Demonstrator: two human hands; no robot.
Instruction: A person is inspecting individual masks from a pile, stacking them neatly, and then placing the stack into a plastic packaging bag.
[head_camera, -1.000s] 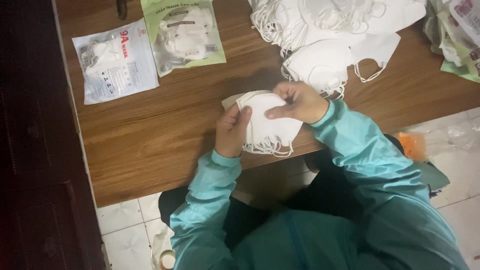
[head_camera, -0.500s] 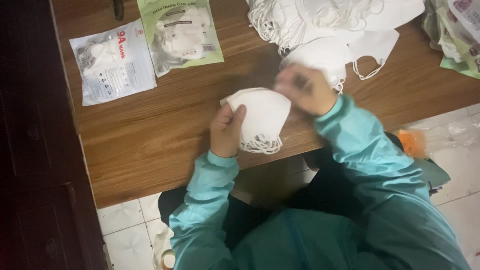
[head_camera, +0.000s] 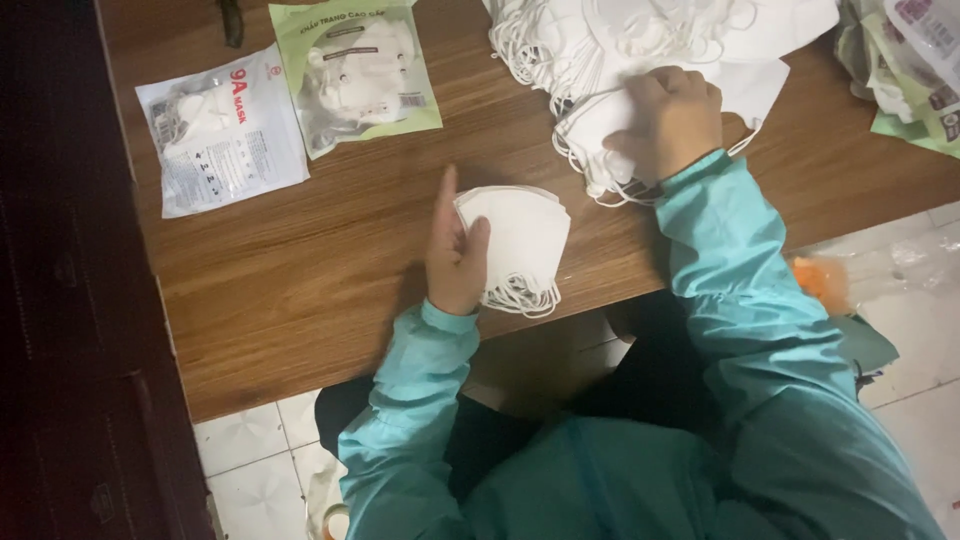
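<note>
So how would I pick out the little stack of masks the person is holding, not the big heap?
Start at the wooden table and follow the left teal sleeve up to the left hand near the front edge. It grips a small neat stack of white masks, ear loops hanging below. Unlike the loose pile under the right hand, it is tidy and fanned.

mask stack (head_camera: 520, 240) — white, folded, fanned, upright on edge | mask pile (head_camera: 640, 60) — white, loose, heaped

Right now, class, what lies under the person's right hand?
The right hand rests on a loose pile of white masks with ear loops, lying on the wooden table. The masks directly beneath the palm are covered.
</note>
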